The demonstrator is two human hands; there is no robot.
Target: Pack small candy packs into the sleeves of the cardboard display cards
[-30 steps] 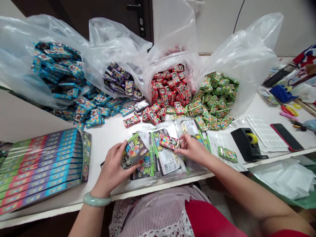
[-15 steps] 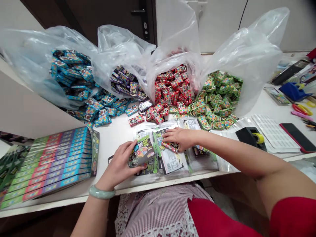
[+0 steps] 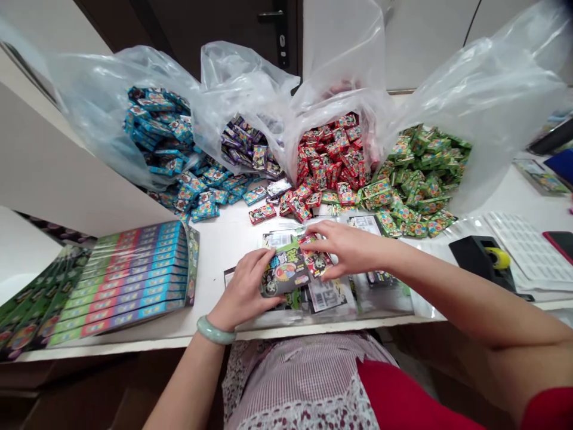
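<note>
My left hand (image 3: pixel 245 288), with a pale green bangle (image 3: pixel 215 330) on its wrist, grips a dark grey and green printed packet (image 3: pixel 285 273) by its left side, thumb in front. Close beside it, my right hand (image 3: pixel 347 248) pinches a small red candy box (image 3: pixel 319 261) between thumb and fingers. The red box is at the packet's right edge; I cannot tell whether it is partly inside. Underneath lie more printed packets with clear plastic and a white barcode label (image 3: pixel 330 294), partly covered by my hands.
Clear plastic bags spill small blue boxes (image 3: pixel 206 206), purple boxes (image 3: pixel 259 156), red boxes (image 3: pixel 333 158) and green boxes (image 3: pixel 421 179) along the back. Rows of coloured boxes (image 3: pixel 134 278) stand at left. A tape dispenser (image 3: pixel 477 260), label sheets (image 3: pixel 514 248) and a phone (image 3: pixel 561 245) lie right.
My right hand has lifted the red candy box off the packets and turned it beside the left hand's packet. The left hand keeps its packet, slightly raised. The view has shifted left.
</note>
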